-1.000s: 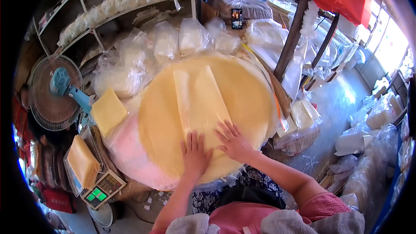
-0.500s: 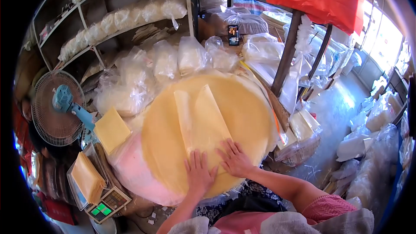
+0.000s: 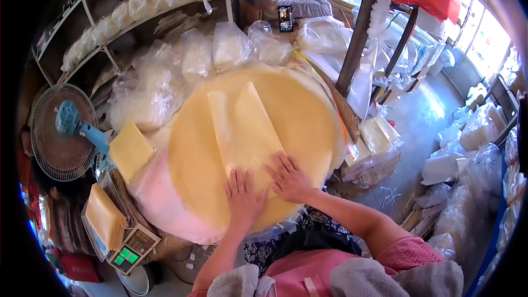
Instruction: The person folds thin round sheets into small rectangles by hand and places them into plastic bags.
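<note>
Holding bare left hand (image 3: 242, 201) palm down, with fingers (image 3: 239, 180) slightly spread, pointing forward; holding bare right hand (image 3: 291, 179) likewise, slightly farther forward, angled inward. Showing bare forearms (image 3: 344, 213) converging toward the hands.

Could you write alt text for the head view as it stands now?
A person's left hand and right hand lie spread at the near end of a folded pale sheet on a large round yellow sheet. To the left are a fan and a scale bearing folded sheets; clear bags sit behind.
</note>
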Motion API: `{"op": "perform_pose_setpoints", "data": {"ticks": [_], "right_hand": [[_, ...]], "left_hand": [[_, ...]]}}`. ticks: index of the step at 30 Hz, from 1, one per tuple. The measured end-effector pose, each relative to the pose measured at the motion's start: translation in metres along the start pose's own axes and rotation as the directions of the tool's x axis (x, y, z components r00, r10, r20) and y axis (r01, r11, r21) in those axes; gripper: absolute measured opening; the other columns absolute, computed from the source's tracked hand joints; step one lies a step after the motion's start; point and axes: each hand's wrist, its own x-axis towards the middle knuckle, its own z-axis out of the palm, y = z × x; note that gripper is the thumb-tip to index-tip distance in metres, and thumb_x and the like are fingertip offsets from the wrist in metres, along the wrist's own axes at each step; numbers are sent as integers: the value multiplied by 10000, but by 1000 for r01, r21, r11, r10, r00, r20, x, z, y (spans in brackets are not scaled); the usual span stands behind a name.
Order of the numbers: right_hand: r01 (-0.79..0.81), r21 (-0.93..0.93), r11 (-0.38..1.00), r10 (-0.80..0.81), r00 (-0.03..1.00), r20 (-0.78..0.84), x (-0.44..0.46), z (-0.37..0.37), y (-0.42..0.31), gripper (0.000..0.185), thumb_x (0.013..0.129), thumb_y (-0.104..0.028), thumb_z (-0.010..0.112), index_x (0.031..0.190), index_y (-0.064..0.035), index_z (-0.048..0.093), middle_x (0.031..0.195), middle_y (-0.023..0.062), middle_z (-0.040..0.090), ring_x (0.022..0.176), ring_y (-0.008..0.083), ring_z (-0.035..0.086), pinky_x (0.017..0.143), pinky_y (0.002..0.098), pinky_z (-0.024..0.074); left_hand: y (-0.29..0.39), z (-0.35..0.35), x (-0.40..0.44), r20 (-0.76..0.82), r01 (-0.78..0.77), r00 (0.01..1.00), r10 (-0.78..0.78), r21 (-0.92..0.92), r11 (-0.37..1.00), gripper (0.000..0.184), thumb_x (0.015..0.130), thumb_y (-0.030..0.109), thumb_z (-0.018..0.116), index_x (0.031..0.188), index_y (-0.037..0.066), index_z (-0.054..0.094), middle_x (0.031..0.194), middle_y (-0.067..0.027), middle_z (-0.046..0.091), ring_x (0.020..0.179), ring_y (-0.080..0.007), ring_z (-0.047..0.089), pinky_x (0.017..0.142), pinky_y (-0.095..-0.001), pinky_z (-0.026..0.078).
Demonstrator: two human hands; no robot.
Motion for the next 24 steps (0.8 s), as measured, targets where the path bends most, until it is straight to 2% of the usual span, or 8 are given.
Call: {"op": "perform_pose_setpoints", "data": {"ticks": [7,10,13,16,18,20,22,24], "right_hand": [[-22,35,999,18,993,115,11,-7,2,514,907,-392,495,1350,-138,436,1448,160,300,1372,369,205,1089,514,208],[91,75,993,-98,992,83,25,-8,5,527,906,-412,505,1348,-134,433,1439,157,305,1364,359,217,1084,523,213],[122,77,990,-127,990,60,30,-5,9,470,907,-360,520,1303,-110,485,1380,160,398,1315,336,324,1067,486,264],[-5,418,908,-97,970,221,64,-14,38,370,896,-253,546,1219,-71,553,1250,167,527,1189,313,479,1001,428,370],[-42,602,798,85,995,-43,97,-18,60,238,875,-190,540,1040,-53,640,987,166,643,977,303,611,848,404,475],[-254,631,733,367,929,-53,134,-2,90,154,848,-135,560,914,-22,641,860,149,664,796,253,663,702,368,525],[-493,705,510,541,821,182,171,-11,106,143,837,-143,590,796,-11,627,752,117,672,602,193,654,575,337,528],[-622,656,427,565,750,344,199,1,128,150,829,-156,615,777,-16,625,700,105,664,530,164,631,506,318,513]], "left_hand": [[1,-18,14,159,65,985,-64,-1,998,589,843,366,574,1305,19,458,1422,-196,349,1360,-340,262,1098,-546,177],[-6,-20,34,0,15,1000,-15,-91,996,524,855,354,566,1264,35,492,1400,-161,389,1337,-303,307,1085,-541,206],[-26,-16,44,48,-71,996,72,-32,997,436,846,301,581,1192,37,548,1282,-146,518,1228,-294,443,1029,-476,333],[-49,-36,99,457,203,884,-98,-187,961,360,790,200,619,1104,26,587,1111,-179,601,1072,-335,544,951,-440,410],[-80,-14,123,-25,71,996,-85,-345,936,338,783,150,623,1100,34,601,1006,-181,642,1004,-344,582,881,-403,464],[-115,14,162,-147,169,965,-218,-290,942,348,798,125,619,1125,11,586,949,-165,658,843,-298,653,760,-385,520],[-118,2,197,170,476,861,-480,-603,641,354,821,93,600,1141,-50,559,910,-187,658,636,-249,673,586,-335,551],[-130,7,222,280,555,793,-542,-699,451,285,819,65,598,1063,-79,566,873,-197,653,558,-229,658,501,-302,539]]}}
